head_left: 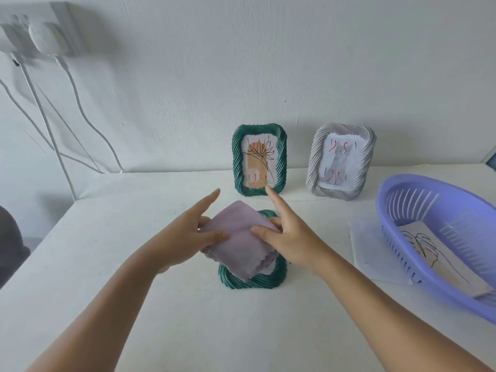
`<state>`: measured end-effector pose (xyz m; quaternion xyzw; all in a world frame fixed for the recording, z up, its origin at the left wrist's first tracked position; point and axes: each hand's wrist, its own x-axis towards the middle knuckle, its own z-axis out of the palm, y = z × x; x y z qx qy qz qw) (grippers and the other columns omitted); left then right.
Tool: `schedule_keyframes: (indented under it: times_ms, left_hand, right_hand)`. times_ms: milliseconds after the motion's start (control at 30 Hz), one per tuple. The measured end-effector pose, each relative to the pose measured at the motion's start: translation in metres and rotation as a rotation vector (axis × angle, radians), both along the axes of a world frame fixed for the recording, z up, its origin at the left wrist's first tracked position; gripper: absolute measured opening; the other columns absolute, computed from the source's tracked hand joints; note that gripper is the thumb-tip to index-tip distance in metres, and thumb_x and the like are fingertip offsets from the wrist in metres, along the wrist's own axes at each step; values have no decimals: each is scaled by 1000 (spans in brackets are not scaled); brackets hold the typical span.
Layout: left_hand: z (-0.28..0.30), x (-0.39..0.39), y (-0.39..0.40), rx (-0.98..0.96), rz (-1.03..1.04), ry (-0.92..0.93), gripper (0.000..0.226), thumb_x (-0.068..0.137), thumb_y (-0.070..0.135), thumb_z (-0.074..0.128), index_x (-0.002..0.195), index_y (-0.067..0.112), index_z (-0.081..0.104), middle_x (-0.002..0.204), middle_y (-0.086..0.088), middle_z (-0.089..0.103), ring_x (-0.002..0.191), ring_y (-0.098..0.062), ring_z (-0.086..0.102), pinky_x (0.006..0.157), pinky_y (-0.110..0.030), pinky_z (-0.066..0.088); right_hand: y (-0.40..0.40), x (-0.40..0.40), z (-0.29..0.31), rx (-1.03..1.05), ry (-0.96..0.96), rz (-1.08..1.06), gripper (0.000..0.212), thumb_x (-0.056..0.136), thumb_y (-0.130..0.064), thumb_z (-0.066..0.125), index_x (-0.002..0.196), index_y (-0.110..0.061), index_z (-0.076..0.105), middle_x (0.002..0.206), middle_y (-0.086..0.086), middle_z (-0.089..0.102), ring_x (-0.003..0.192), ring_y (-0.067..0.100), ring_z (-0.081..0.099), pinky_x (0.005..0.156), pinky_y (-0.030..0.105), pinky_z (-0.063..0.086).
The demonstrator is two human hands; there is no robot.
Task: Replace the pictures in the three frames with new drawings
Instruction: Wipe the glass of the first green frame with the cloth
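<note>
A green twisted frame [252,281] lies flat on the white table in front of me, mostly covered by a folded pale purple cloth [239,242]. My left hand [188,232] and my right hand [284,234] both pinch the cloth from either side, index fingers stretched out. At the back a second green frame [236,162] stands upright with a plant drawing in it. To its right a grey frame [314,167] stands upright with a cat picture.
A purple slotted basket [418,210] at the right holds a leaf drawing [429,253] and rests on a white sheet [370,253]. White cables [67,146] hang from a wall socket at the left. A dark object [10,245] sits beyond the table's left edge.
</note>
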<state>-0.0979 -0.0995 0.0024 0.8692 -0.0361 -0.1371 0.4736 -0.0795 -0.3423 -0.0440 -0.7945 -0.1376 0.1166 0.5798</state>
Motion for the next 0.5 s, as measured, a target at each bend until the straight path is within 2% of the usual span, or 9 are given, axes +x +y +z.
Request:
schedule_keyframes:
  times_ms: [67,100,167,200,300,333,367,500]
  left_hand:
    - [-6,0,-11,-6,9,54,89,88,28,79,156,47,25,95,-8,75,79,-15,69,82,-33,57]
    - [-7,1,-16,-39,22,96,87,88,25,79,155,43,28,97,-10,75,82,-18,71,83,-35,59]
    - [-9,2,-26,-190,72,215,80,88,17,79,153,33,35,104,-16,74,89,-26,75,81,-37,62]
    - [-8,2,-30,-290,94,286,77,87,12,78,152,27,39,107,-20,73,91,-29,75,80,-37,62]
    - [-5,4,-39,-482,115,440,66,87,5,75,144,17,45,109,-23,73,89,-29,74,81,-39,62]
    - [-8,6,-40,-451,116,441,66,86,5,76,144,17,46,109,-23,73,90,-30,74,83,-40,62]
    - [-12,8,-41,-340,107,389,67,86,7,78,144,18,46,110,-22,73,92,-31,74,85,-40,62]
    - [-35,14,-42,404,-67,-34,76,86,37,74,151,34,33,112,1,64,106,-23,62,93,-41,53]
  right_hand:
    - [-12,2,-1,-19,75,-2,89,95,-33,71,157,-51,9,63,-10,55,64,7,53,70,25,45]
    - [-17,2,0,-11,127,12,90,94,-31,72,157,-50,12,67,-9,60,68,8,59,73,23,48]
    - [-29,4,3,14,212,42,89,91,-28,76,156,-48,20,89,-2,75,89,13,73,90,26,54]
    - [-34,5,5,32,245,44,88,89,-27,79,155,-47,25,101,4,76,99,15,73,98,30,53]
    - [-49,12,9,115,336,42,89,81,-26,85,151,-44,33,116,15,72,110,21,71,102,33,52]
    - [-51,15,10,89,336,42,91,80,-27,86,152,-44,32,118,15,71,109,19,71,102,33,52]
    - [-52,19,8,3,300,33,93,80,-30,86,153,-44,30,119,12,70,107,16,70,102,32,51]
    - [-40,31,-5,-457,16,-44,89,84,-33,79,157,-39,27,115,-6,64,96,13,64,87,27,49]
